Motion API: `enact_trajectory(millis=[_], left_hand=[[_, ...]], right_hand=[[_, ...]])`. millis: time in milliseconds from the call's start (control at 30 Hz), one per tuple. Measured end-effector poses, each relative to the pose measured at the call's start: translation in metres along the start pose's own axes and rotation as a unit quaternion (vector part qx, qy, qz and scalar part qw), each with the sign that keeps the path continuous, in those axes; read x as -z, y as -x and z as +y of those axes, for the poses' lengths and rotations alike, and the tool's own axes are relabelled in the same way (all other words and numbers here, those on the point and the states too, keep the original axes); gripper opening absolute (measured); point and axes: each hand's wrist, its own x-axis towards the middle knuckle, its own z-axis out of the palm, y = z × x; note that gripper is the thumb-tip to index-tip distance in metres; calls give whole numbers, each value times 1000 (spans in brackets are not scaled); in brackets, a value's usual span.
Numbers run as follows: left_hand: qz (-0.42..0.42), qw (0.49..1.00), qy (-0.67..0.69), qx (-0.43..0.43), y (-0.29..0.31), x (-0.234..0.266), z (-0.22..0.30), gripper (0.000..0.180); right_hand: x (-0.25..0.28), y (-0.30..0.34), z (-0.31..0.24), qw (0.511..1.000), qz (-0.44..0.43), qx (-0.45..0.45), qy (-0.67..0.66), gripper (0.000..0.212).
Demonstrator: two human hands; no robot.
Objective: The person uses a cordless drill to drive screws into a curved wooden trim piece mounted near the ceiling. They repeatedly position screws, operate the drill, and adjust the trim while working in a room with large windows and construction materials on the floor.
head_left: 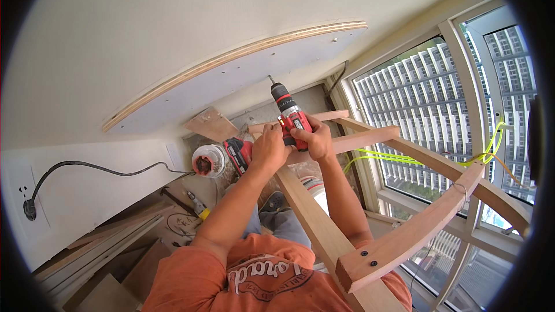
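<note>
My left hand [270, 147] is closed around the handle of a red and black cordless drill [287, 104], whose battery sticks out to the left of my wrist. Against the drill's rear body, my right hand [313, 137] is wrapped with its thumb on the red housing. A thin bit in the chuck points away from me toward a long plywood board [231, 75] on the wall. The board's pale face carries several screws or holes. The bit tip is by its lower edge; I cannot tell whether it touches.
A wooden ladder-like frame [306, 211] stands between me and the window [413, 104], with a yellow-green cord [393, 156] across it. On the left are a white tub [209, 160], a yellow power tool [199, 207], stacked boards [104, 242] and a black plug [29, 210] in an outlet.
</note>
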Motion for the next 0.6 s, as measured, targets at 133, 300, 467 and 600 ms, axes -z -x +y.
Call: enact_trajectory(millis=[133,300,467,600], left_hand=[[-7,1000,-1,-8,-2,1,-2,50],[22,999,-34,20,5,-2,0,55],[38,992,-93,70,5,-8,3,57],[19,997,-29,71,2,-7,1,54]], right_hand=[[-1,1,4,1000,-1,0,-29,60],[-6,-2,1,999,24,15,16,57],[-13,1,6,999,32,18,-28,61],[-10,-2,14,997,40,14,-63,62]])
